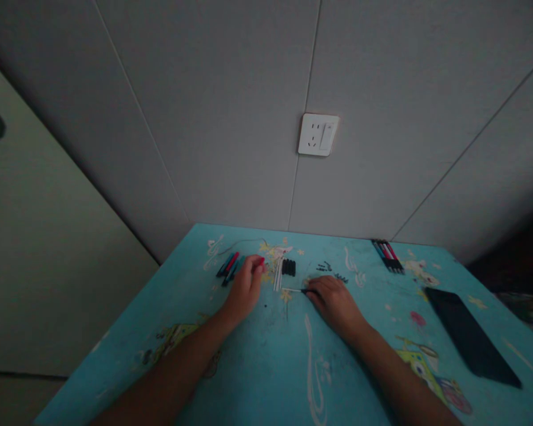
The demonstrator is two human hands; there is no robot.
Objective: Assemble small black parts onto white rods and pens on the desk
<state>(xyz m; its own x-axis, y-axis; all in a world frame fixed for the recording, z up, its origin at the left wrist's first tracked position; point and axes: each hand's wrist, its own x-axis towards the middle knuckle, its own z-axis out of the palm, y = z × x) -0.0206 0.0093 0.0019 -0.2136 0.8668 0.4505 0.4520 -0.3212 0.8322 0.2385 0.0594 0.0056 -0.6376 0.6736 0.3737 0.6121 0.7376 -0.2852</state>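
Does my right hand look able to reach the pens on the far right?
Probably yes: nothing seems to stand between your right hand and the pens, though the hand seemingly holds a slim rod.

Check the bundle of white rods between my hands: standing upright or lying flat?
Lying flat: the white rods stretch lengthwise along the blue tabletop, side by side, next to the short black pieces.
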